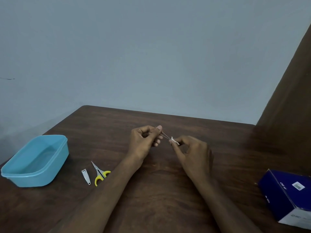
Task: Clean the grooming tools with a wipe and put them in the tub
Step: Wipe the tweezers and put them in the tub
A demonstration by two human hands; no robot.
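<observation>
My left hand pinches thin metal tweezers above the middle of the brown table. My right hand pinches a small white wipe around the tweezers' tip. A light blue plastic tub stands at the table's left edge with nothing visible inside. Between the tub and my left forearm lie a silver nail clipper and small scissors with yellow handles; the forearm hides part of one handle.
A dark blue cardboard box sits at the table's right edge. A brown panel rises at the far right. A plain grey-blue wall stands behind the table.
</observation>
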